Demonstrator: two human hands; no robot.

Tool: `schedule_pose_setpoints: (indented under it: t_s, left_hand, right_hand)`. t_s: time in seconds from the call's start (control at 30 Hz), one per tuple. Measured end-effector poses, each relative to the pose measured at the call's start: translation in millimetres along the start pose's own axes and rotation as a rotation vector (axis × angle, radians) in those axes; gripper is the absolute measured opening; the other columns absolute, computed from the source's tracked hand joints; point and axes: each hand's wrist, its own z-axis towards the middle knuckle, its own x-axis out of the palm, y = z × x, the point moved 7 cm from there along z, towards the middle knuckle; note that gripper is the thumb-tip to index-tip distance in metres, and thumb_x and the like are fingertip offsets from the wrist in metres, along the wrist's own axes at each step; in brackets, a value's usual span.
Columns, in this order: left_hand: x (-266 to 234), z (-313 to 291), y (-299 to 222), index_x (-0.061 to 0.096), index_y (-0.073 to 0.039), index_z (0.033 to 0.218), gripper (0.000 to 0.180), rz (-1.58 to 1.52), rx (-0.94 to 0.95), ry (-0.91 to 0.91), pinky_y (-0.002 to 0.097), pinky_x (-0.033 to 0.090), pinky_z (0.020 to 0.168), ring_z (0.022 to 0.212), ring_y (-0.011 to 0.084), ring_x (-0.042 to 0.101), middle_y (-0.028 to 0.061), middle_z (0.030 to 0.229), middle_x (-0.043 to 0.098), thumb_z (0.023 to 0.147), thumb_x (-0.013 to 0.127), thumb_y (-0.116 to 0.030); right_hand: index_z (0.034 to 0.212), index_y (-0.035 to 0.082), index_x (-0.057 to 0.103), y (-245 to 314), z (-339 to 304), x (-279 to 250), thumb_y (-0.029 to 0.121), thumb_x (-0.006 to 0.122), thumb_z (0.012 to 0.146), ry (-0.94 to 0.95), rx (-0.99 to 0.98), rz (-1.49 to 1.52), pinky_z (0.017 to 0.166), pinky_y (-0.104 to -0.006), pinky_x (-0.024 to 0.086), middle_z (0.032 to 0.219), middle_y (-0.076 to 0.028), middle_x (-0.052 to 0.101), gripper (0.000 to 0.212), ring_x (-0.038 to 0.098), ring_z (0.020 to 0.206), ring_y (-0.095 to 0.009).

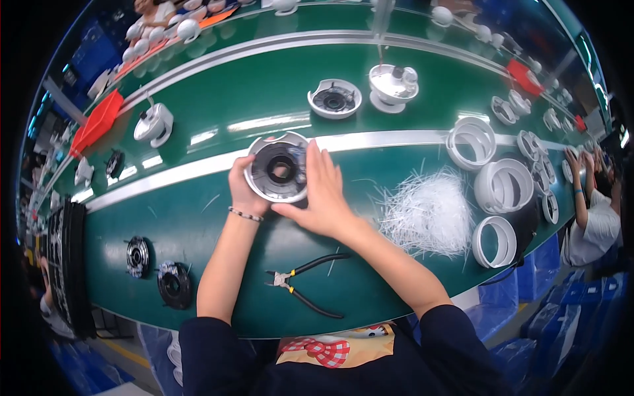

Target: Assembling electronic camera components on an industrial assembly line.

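Note:
A white round housing (253, 177) with a dark ring-shaped part (265, 160) and a bit of circuit board inside is held up over the bench, tilted towards me. My left hand (246, 188) is closed round its left side, thumb on the rim. My right hand (322, 191) lies along the right side with long fingers against it and the thumb at the lower rim; its palm hides part of the housing. Below, on the green bench, lie cutting pliers (282, 278) with black-and-yellow handles, jaws apart. Two dark ring parts (138, 257) (174, 285) rest left of my left forearm.
A heap of clear plastic strips (428, 214) and several white rings (504, 185) lie to the right. Beyond a metal strip, a green belt carries white housings (335, 99) and a red tray (97, 123). A black rack (68, 264) borders the left. Another person's arm (581, 198) shows far right.

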Motion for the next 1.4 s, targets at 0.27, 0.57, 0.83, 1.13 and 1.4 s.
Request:
schedule_pose_setpoints:
  t_s: [0.27,0.57,0.83,1.13,1.4]
  left_hand:
    - [-149.4,93.7,-103.9,0.051,0.001,0.095,0.025,0.113,0.359,-0.461,0.0362,0.045,0.083,0.091,0.0242,0.056,0.0145,0.098,0.057,0.08,0.043,-0.017]
    - [49.5,65.1,-99.9,0.052,-0.002,0.108,0.039,1.617,1.471,-0.516,0.0388,0.032,0.093,0.108,0.0309,0.046,0.0148,0.112,0.052,0.07,0.053,-0.008]
    - [208.4,178.8,23.0,0.058,-0.004,0.092,0.022,1.79,1.156,0.439,0.0378,0.044,0.08,0.091,0.0298,0.055,0.014,0.097,0.058,0.071,0.055,-0.01]
    - [177.1,277.7,104.7,0.063,-0.005,0.075,0.016,2.044,0.554,0.23,0.0356,0.048,0.068,0.071,0.0291,0.06,0.014,0.072,0.062,0.066,0.066,-0.018]
    - [186.5,297.7,112.4,0.063,-0.004,0.074,0.01,2.042,0.526,0.314,0.0372,0.048,0.067,0.071,0.0304,0.06,0.015,0.072,0.062,0.067,0.061,-0.01]
  right_hand:
    - [0.128,-0.006,0.026,33.5,-133.5,-1.6,0.054,0.071,0.052,0.771,-0.314,-0.276,0.098,-0.0585,0.015,0.135,-0.026,0.016,0.107,0.014,0.125,-0.043]
    - [0.104,-0.01,0.05,35.4,-128.1,-3.8,0.023,0.054,0.064,0.433,-0.587,-0.657,0.095,-0.0521,0.026,0.093,-0.018,0.053,0.053,0.047,0.094,-0.034]
    - [0.077,0.002,0.052,-17.9,-57.6,-124.5,0.023,0.067,0.056,0.543,-0.193,-0.309,0.071,-0.0391,0.041,0.079,-0.013,0.049,0.033,0.05,0.078,-0.027]
    - [0.095,0.008,0.053,-89.6,83.2,-306.3,0.017,0.067,0.05,-0.206,-0.486,-1.129,0.07,-0.0331,0.037,0.082,-0.008,0.049,0.047,0.048,0.083,-0.024]
    - [0.071,0.015,0.064,-139.6,181.9,-224.3,0.018,0.067,0.057,0.268,-0.498,-1.54,0.076,-0.028,0.034,0.08,-0.001,0.055,0.014,0.048,0.088,-0.016]
